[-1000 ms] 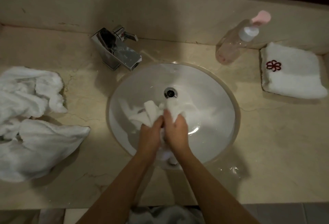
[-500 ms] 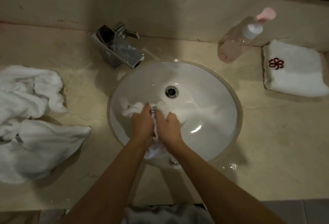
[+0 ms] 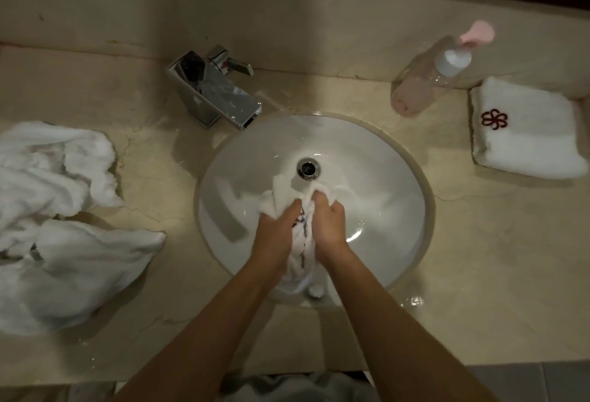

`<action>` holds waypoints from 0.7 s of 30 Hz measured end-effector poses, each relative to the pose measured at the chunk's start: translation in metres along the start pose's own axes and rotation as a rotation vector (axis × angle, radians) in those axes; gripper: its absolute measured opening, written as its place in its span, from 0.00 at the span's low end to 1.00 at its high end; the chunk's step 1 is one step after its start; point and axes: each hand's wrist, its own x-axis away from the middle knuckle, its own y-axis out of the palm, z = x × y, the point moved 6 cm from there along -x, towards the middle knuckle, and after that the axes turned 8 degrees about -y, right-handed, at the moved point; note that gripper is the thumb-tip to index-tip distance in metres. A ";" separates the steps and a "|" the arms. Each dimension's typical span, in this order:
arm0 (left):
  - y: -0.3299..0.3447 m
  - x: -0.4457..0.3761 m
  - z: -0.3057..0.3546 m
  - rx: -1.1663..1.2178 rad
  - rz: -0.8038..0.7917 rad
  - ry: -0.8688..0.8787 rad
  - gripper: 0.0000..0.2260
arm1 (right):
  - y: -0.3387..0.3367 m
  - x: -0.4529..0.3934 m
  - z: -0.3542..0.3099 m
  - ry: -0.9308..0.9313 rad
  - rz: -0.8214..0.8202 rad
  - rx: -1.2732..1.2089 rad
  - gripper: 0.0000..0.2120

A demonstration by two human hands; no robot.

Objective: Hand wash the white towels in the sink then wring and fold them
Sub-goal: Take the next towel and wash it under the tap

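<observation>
beige marble counter [image 3: 479, 258] around inset sink [image 3: 376, 159]; crumpled white towels [image 3: 64, 226] left, chrome faucet [image 3: 214, 95] behind, pump bottle [image 3: 431, 76] and folded towel [image 3: 526, 133] right.

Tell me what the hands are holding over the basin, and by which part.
Both the left hand and the right hand grip one white towel, bunched between them around its middle; its ends spill out above and below the hands.

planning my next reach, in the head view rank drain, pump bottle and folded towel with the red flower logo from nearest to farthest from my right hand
From the right hand, gripping the wet towel in the sink:
1. Drain: just beyond the knuckles, in the basin.
2. Pump bottle: on the counter, back right of the sink.
3. Folded towel with the red flower logo: far right of the counter, past the bottle.
</observation>
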 end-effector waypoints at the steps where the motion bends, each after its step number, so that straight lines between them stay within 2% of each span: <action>1: 0.001 0.004 -0.001 0.042 -0.060 -0.007 0.13 | -0.006 0.003 0.007 0.092 0.027 -0.146 0.14; 3: -0.005 0.012 -0.004 0.107 -0.136 -0.008 0.10 | -0.011 0.003 0.016 0.242 -0.042 -0.496 0.22; 4: -0.011 0.008 -0.011 0.156 -0.167 -0.069 0.12 | -0.016 0.005 0.011 0.249 -0.101 -0.632 0.23; 6: -0.014 0.002 -0.022 0.376 -0.336 -0.315 0.21 | -0.027 0.010 0.005 0.244 -0.200 -0.843 0.19; 7: -0.018 -0.001 -0.025 0.450 -0.348 -0.392 0.22 | -0.032 0.013 0.004 0.231 -0.238 -0.898 0.18; 8: -0.022 -0.005 -0.026 0.528 -0.311 -0.412 0.18 | -0.041 0.016 0.006 0.208 -0.254 -0.906 0.17; 10: -0.036 -0.012 -0.031 0.634 -0.135 -0.348 0.10 | -0.061 0.020 0.016 0.208 -0.227 -0.898 0.17; 12: -0.044 -0.017 -0.034 0.708 -0.062 -0.304 0.08 | -0.070 0.023 0.022 0.221 -0.187 -0.888 0.17; 13: -0.041 -0.014 -0.033 0.756 -0.127 -0.316 0.10 | -0.067 0.026 0.022 0.255 -0.219 -0.917 0.22; 15: -0.028 -0.003 -0.028 0.838 -0.394 -0.354 0.22 | -0.058 0.034 0.013 0.322 -0.317 -0.893 0.31; 17: -0.027 0.003 -0.029 0.740 -0.431 -0.332 0.34 | -0.048 0.038 0.003 0.357 -0.393 -0.878 0.26; 18: -0.024 0.004 -0.033 0.718 -0.478 -0.365 0.34 | -0.045 0.038 0.000 0.358 -0.407 -0.867 0.23; 21: -0.033 -0.006 -0.053 0.630 -0.345 -0.339 0.33 | -0.045 0.035 -0.012 0.310 -0.385 -0.802 0.22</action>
